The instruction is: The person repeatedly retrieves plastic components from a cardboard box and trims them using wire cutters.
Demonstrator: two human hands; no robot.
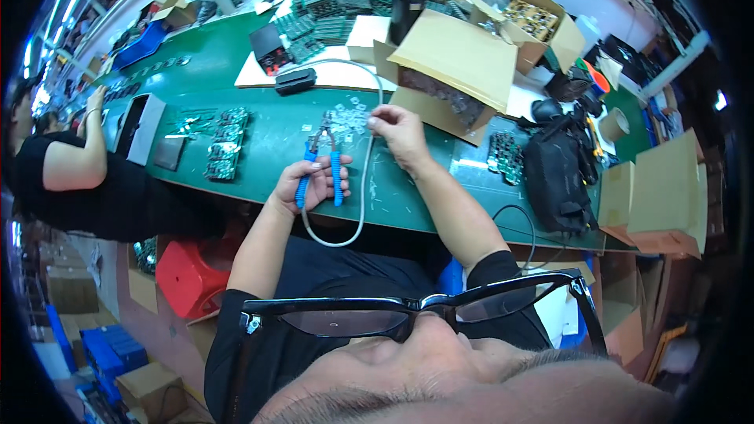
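Note:
My left hand (316,184) is closed round a pair of pliers (324,137) with blue ribbed handles, their jaws pointing away from me over the bench. The handles stand apart. My right hand (399,135) is pinched at thumb and fingertips, close beside a grey cable (364,196); whatever is in the pinch is too small to make out. Between the hands and just beyond them lies a scatter of small clear plastic pieces (345,119). The cable loops from a black oblong device (295,82) past my right fingertips and down toward my left hand.
Circuit boards (228,144) lie at the left, with more (505,157) at the right beside a black bag (556,177). A cardboard box (455,59) and a black flask (408,0) stand behind. Another person (78,165) works at the left. A red stool (192,276) stands below.

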